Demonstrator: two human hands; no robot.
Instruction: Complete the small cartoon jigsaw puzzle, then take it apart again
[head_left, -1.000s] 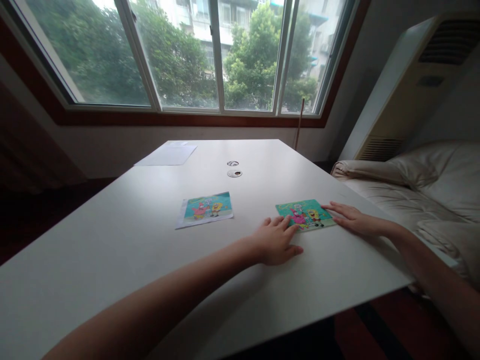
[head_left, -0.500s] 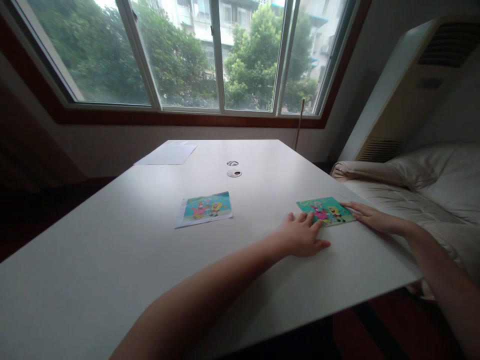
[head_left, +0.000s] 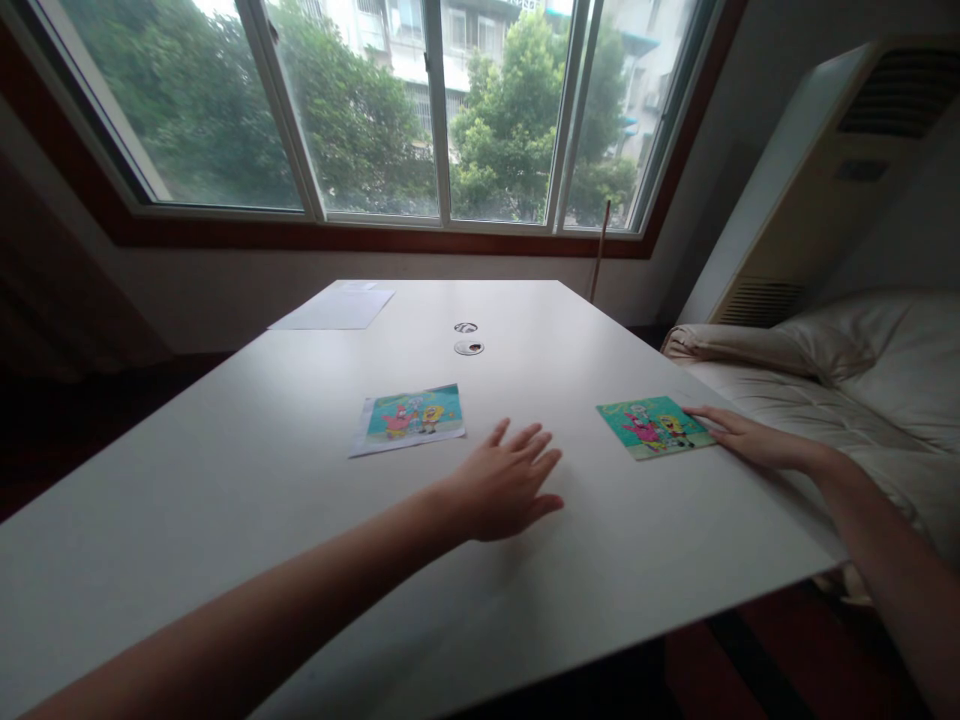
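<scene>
The SpongeBob picture card (head_left: 656, 428) lies flat on the white table (head_left: 225, 500), right of the frame's centre. The right hand (head_left: 756, 442), fingers extended, touches its right edge. The left hand (head_left: 511, 485), fingers spread and holding nothing, is well apart, between card and paper SpongeBob print (head_left: 411, 420) at centre-left.
</scene>
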